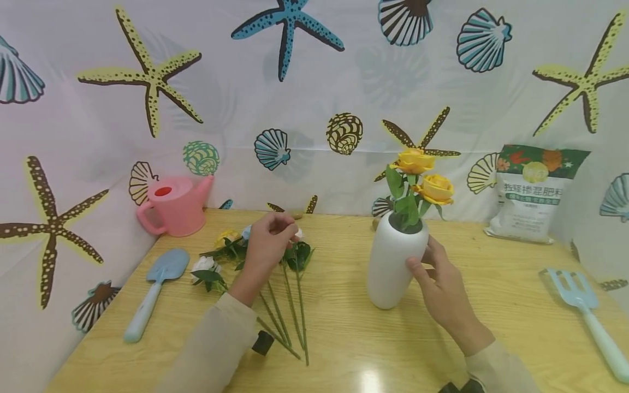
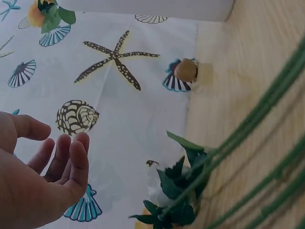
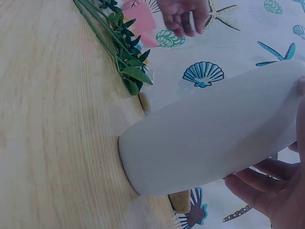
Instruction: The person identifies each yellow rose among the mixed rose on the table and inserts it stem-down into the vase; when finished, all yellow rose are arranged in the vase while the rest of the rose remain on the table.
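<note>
your left hand [image 1: 267, 240] covers the heads of the loose flowers [image 1: 287, 284] lying on the table, so you can't tell whether its fingertips touch a stem or just hover over them. the white vase [image 1: 393, 262] hides most of your right hand's [image 1: 442, 286] fingers and the lower stems of the yellow roses [image 1: 422, 174]. the fertilizer bag's [image 1: 533, 191] print is too small to read, and the rake [image 1: 587, 316] handle runs off the right edge.
</note>
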{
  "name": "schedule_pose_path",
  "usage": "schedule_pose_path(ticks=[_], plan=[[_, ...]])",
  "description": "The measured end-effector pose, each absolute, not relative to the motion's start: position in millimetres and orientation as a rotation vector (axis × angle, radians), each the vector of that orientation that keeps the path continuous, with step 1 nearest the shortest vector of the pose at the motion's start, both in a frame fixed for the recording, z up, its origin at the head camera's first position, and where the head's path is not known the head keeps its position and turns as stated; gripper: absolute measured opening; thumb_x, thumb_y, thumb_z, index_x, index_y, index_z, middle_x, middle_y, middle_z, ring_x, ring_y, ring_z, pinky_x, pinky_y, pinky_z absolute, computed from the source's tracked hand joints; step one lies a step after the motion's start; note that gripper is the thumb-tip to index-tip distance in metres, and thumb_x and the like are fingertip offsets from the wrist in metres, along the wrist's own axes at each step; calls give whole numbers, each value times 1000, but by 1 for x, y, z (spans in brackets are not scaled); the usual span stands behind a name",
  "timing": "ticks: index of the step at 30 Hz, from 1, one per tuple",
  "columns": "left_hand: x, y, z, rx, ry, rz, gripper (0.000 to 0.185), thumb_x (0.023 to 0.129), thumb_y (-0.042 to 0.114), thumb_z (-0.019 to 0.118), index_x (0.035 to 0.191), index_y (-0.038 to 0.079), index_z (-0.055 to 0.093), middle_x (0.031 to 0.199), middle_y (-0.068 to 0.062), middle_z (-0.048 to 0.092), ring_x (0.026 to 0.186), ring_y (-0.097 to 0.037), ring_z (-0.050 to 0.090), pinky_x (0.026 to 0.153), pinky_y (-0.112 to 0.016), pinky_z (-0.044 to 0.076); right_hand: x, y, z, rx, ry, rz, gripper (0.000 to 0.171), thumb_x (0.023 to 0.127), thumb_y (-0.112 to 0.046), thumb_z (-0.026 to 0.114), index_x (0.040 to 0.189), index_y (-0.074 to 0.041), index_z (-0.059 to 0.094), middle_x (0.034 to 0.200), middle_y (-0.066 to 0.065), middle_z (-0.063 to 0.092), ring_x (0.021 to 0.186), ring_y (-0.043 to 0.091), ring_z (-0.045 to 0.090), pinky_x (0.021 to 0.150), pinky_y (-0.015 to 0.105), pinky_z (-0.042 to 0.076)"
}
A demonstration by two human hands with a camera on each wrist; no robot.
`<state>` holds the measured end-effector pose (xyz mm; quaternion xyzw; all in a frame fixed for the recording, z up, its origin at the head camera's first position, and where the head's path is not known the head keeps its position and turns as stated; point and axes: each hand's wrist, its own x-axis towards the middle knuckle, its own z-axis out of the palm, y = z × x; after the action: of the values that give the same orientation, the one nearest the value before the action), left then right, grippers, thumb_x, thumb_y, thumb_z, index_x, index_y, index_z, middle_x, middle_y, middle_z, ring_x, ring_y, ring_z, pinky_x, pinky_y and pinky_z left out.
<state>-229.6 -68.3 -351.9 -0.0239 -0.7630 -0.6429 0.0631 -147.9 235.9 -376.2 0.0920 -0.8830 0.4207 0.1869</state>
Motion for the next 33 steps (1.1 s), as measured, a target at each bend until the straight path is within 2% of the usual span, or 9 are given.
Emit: schedule_pose_path(ticks=[2, 6, 9, 12, 16, 20, 25, 28, 33], plan=[[-228, -77, -359, -13, -2367, -1912, 14, 99, 11, 63, 110, 2, 64, 101, -10, 66, 77, -14, 68, 71, -28, 57, -148, 236, -376, 256, -2490, 1184, 56, 106, -23, 52, 156, -8, 31, 141, 23, 58, 121, 36, 62, 90, 27, 53], [-223, -89, -372, 53, -2502, -1836, 18, 99, 12, 62, 112, 1, 62, 100, -11, 66, 85, -26, 71, 76, -37, 60, -147, 237, -375, 239, -2507, 1181, 56, 107, -25, 51, 156, -9, 30, 142, 23, 57, 122, 36, 61, 92, 35, 54], [-220, -95, -382, 58, -2603, -1724, 16, 98, 13, 62, 110, 2, 62, 99, -13, 66, 88, -33, 70, 74, -39, 58, -147, 237, -376, 234, -2513, 1188, 56, 107, -25, 50, 157, -9, 29, 142, 23, 57, 123, 37, 61, 93, 43, 55], [-217, -97, -389, 65, -2728, -1557, 19, 97, 18, 63, 111, 5, 63, 104, -14, 67, 86, -30, 67, 68, -37, 55, -147, 237, -377, 234, -2512, 1185, 56, 107, -25, 50, 157, -9, 30, 142, 23, 57, 123, 37, 61, 93, 38, 54], [-216, -95, -394, 71, -2868, -1411, 31, 97, 22, 64, 122, 5, 60, 112, -15, 68, 88, -26, 66, 69, -39, 53, -147, 237, -377, 236, -2512, 1181, 56, 107, -25, 50, 157, -9, 30, 142, 23, 57, 123, 36, 61, 91, 31, 53], [-215, -93, -399, 61, -2894, -1391, 39, 95, 17, 65, 130, 2, 55, 111, -16, 68, 86, -26, 66, 68, -38, 53, -146, 236, -376, 239, -2513, 1179, 56, 107, -25, 50, 157, -9, 30, 141, 23, 57, 122, 37, 61, 92, 36, 54], [-218, -92, -404, 59, -2874, -1436, 48, 92, 12, 68, 136, 1, 51, 111, -17, 66, 86, -27, 64, 66, -35, 52, -146, 236, -376, 245, -2505, 1167, 56, 107, -24, 51, 156, -8, 30, 140, 24, 58, 121, 37, 62, 90, 28, 53], [-220, -91, -406, 79, -2864, -1485, 54, 90, 11, 72, 138, 2, 50, 114, -17, 65, 91, -28, 64, 70, -38, 53, -146, 235, -376, 257, -2496, 1164, 56, 106, -23, 51, 156, -8, 31, 140, 24, 58, 120, 37, 62, 89, 25, 52], [-220, -92, -408, 129, -2770, -1707, 58, 88, 7, 75, 140, 2, 50, 121, -20, 60, 101, -32, 63, 78, -42, 57, -146, 235, -375, 260, -2494, 1154, 56, 106, -23, 52, 156, -8, 31, 140, 24, 58, 120, 37, 63, 89, 28, 53]])
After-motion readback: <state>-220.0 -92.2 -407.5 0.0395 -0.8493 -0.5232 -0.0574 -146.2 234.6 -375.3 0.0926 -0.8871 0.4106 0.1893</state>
